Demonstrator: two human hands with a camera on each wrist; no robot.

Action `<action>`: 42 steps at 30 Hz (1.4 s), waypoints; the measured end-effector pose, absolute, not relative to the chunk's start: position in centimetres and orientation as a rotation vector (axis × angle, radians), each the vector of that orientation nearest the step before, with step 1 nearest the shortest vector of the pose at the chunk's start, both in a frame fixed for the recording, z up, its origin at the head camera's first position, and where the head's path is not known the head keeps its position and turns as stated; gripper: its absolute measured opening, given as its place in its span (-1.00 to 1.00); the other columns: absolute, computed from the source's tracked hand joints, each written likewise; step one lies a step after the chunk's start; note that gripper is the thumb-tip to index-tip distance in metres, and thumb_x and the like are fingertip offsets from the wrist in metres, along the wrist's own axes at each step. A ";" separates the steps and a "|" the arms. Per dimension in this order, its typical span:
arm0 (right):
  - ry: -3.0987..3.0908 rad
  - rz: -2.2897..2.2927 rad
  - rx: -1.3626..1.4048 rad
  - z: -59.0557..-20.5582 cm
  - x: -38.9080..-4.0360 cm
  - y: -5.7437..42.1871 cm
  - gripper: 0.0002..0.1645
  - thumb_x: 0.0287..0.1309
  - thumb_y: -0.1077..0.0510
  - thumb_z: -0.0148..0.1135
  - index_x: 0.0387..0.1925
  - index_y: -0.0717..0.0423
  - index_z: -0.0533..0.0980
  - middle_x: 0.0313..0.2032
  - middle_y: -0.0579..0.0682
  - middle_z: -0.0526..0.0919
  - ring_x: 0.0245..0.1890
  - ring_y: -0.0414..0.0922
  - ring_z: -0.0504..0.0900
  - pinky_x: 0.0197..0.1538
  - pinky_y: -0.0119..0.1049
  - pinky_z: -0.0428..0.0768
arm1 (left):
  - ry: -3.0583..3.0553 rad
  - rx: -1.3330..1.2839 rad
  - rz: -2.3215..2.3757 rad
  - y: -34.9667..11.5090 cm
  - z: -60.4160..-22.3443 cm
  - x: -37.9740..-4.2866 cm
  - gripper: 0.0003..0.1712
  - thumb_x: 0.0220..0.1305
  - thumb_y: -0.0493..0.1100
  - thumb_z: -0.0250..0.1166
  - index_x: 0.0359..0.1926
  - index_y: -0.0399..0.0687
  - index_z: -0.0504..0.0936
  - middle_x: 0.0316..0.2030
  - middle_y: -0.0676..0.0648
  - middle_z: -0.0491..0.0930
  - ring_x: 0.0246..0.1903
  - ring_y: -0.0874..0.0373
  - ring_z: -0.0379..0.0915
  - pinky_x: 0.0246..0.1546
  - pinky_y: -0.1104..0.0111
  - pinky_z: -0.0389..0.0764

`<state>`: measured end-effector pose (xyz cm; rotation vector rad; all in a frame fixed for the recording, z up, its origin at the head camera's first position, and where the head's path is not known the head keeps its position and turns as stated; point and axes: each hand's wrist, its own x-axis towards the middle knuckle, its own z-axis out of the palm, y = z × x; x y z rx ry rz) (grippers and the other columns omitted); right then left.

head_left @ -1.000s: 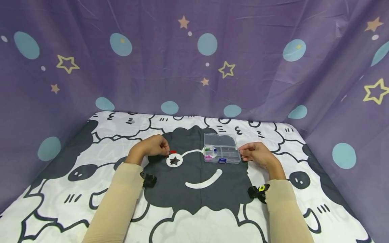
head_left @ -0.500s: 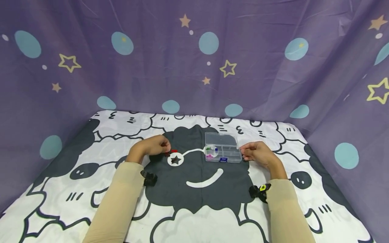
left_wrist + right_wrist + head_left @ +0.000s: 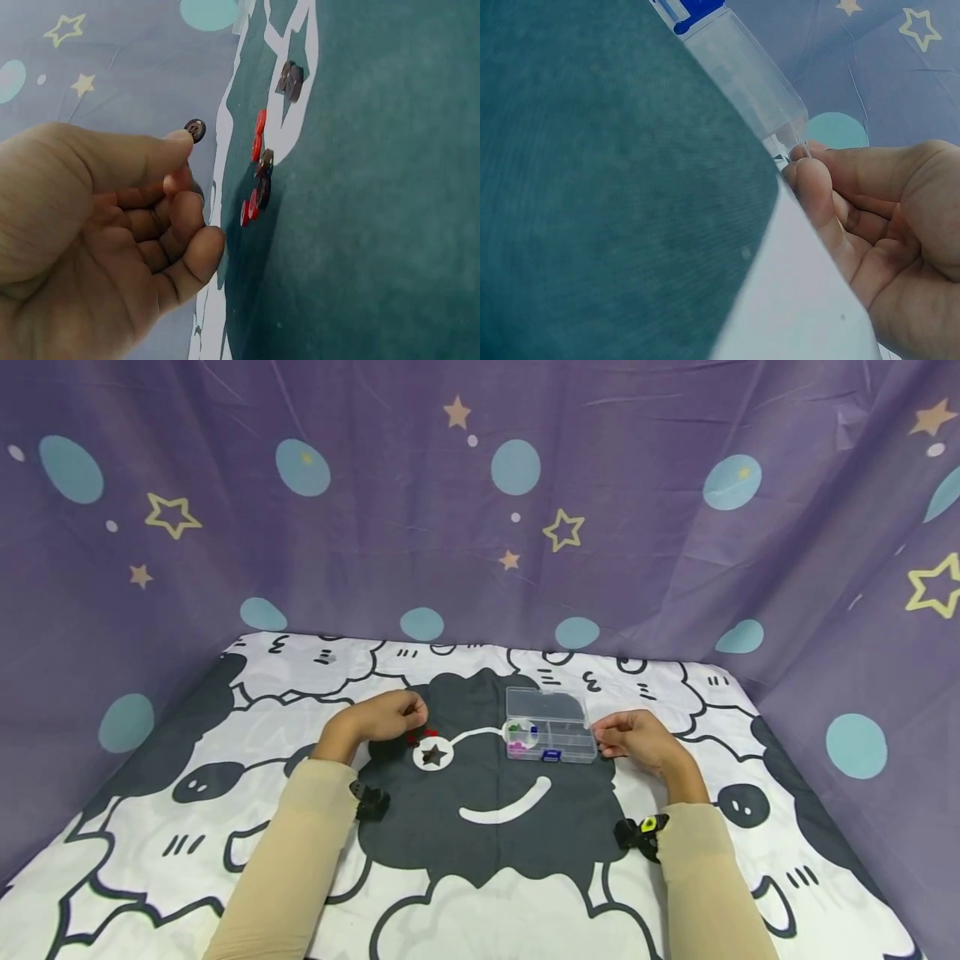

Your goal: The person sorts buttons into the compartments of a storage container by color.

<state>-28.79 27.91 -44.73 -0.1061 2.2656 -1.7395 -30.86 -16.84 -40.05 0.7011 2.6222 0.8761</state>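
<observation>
In the left wrist view, a dark brown button (image 3: 196, 130) is pinched between the thumb and finger of my left hand (image 3: 390, 714), raised above the cloth. Below it lie several red buttons (image 3: 261, 120) and dark buttons (image 3: 294, 82) in a loose cluster. To the right stands a clear plastic compartment box (image 3: 543, 704) with its lid raised at the back and a blue latch (image 3: 551, 756) in front. My right hand (image 3: 637, 739) pinches the box's right edge with thumb and forefinger. Pink pieces (image 3: 516, 747), a green piece (image 3: 513, 727) and a blue piece (image 3: 534, 729) are in the left compartments.
A white cloth (image 3: 420, 910) with black cartoon drawings covers the table, with a large dark grey patch (image 3: 420, 827) under the box and buttons. A purple curtain (image 3: 405, 543) rises behind and at both sides.
My left hand has lifted from the buttons and moved slightly right, uncovering more of the cluster. My right hand stays at the box's edge. The head view has shifted a little.
</observation>
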 end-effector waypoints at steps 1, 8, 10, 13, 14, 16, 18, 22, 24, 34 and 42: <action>2.267 -1.738 -0.106 -44.7 -28.8 27.9 -0.70 0.38 0.40 0.18 0.06 0.55 0.52 -0.32 -0.02 0.66 -0.40 -0.23 0.66 -0.22 -0.34 0.70 | 2.631 0.709 0.872 -16.7 -40.0 -30.8 -0.81 0.57 -0.21 0.09 -0.15 -0.23 0.57 -0.42 0.00 0.42 -0.40 0.13 0.34 -0.27 0.26 0.40; 2.283 -1.725 -0.104 -44.6 -28.7 27.8 -0.70 0.38 0.39 0.19 0.06 0.55 0.52 -0.31 -0.01 0.66 -0.39 -0.22 0.66 -0.22 -0.34 0.70 | 2.656 0.791 0.918 -15.7 -39.9 -31.2 -0.81 0.56 -0.19 0.07 -0.11 -0.23 0.55 -0.44 0.00 0.43 -0.48 0.15 0.34 -0.29 0.25 0.42; 2.288 -1.722 -0.104 -44.6 -28.7 27.9 -0.70 0.39 0.39 0.19 0.06 0.55 0.52 -0.31 -0.01 0.65 -0.39 -0.23 0.66 -0.21 -0.34 0.70 | 2.663 0.819 0.953 -15.3 -39.8 -31.4 -0.83 0.56 -0.20 0.08 -0.12 -0.21 0.54 -0.44 0.00 0.43 -0.49 0.14 0.33 -0.28 0.23 0.43; 2.290 -1.721 -0.104 -44.6 -28.6 28.0 -0.69 0.39 0.39 0.18 0.07 0.55 0.52 -0.31 -0.01 0.65 -0.39 -0.23 0.66 -0.21 -0.35 0.70 | 2.684 0.862 1.003 -14.4 -39.6 -31.5 -0.86 0.55 -0.21 0.09 -0.14 -0.17 0.53 -0.41 -0.02 0.45 -0.48 0.14 0.34 -0.26 0.21 0.44; 2.290 -1.721 -0.107 -44.6 -28.6 28.0 -0.69 0.39 0.39 0.18 0.07 0.55 0.52 -0.32 -0.01 0.65 -0.39 -0.23 0.66 -0.21 -0.35 0.70 | 2.691 0.875 1.015 -14.1 -39.6 -31.5 -0.87 0.55 -0.21 0.09 -0.15 -0.15 0.53 -0.40 -0.02 0.45 -0.47 0.13 0.34 -0.26 0.20 0.44; 2.292 -1.721 -0.113 -44.6 -28.6 28.0 -0.69 0.39 0.39 0.19 0.07 0.55 0.52 -0.32 -0.02 0.66 -0.40 -0.23 0.66 -0.21 -0.35 0.70 | 2.703 0.903 1.040 -13.5 -39.6 -31.7 -0.88 0.55 -0.22 0.09 -0.15 -0.15 0.52 -0.40 -0.03 0.45 -0.46 0.13 0.34 -0.26 0.21 0.44; 2.295 -1.720 -0.114 -44.6 -28.5 28.0 -0.69 0.38 0.39 0.19 0.07 0.55 0.52 -0.32 -0.02 0.66 -0.40 -0.23 0.66 -0.21 -0.34 0.70 | 2.716 0.943 1.047 -12.9 -39.7 -32.0 -0.89 0.55 -0.22 0.10 -0.16 -0.15 0.52 -0.40 -0.02 0.44 -0.46 0.13 0.33 -0.26 0.22 0.43; 2.294 -1.722 -0.111 -44.6 -28.5 28.0 -0.69 0.38 0.40 0.19 0.07 0.55 0.52 -0.32 -0.02 0.66 -0.40 -0.23 0.66 -0.21 -0.35 0.70 | 2.729 1.013 1.040 -11.6 -39.9 -32.6 -0.89 0.53 -0.23 0.12 -0.18 -0.16 0.53 -0.42 -0.01 0.43 -0.46 0.15 0.32 -0.29 0.25 0.42; 2.291 -1.722 -0.111 -44.6 -28.5 28.0 -0.69 0.38 0.40 0.18 0.07 0.55 0.52 -0.32 -0.02 0.66 -0.40 -0.23 0.66 -0.21 -0.35 0.70 | 2.726 1.020 1.032 -10.9 -39.9 -32.7 -0.89 0.53 -0.23 0.12 -0.18 -0.15 0.53 -0.41 -0.01 0.43 -0.45 0.16 0.33 -0.29 0.26 0.42; 2.283 -1.730 -0.108 -44.6 -28.4 28.0 -0.69 0.38 0.39 0.19 0.07 0.56 0.52 -0.32 -0.02 0.66 -0.39 -0.22 0.67 -0.22 -0.34 0.70 | 2.663 1.039 0.985 -7.1 -39.3 -32.9 -0.87 0.56 -0.19 0.09 -0.14 -0.13 0.54 -0.35 -0.02 0.47 -0.41 0.15 0.34 -0.26 0.27 0.42; 2.260 -1.746 -0.107 -44.5 -28.5 27.9 -0.69 0.39 0.39 0.17 0.07 0.56 0.51 -0.30 0.00 0.65 -0.39 -0.22 0.65 -0.21 -0.34 0.70 | 2.611 1.133 0.968 -4.5 -39.4 -33.2 -0.84 0.58 -0.22 0.06 -0.13 -0.17 0.54 -0.36 -0.02 0.47 -0.42 0.17 0.33 -0.24 0.30 0.43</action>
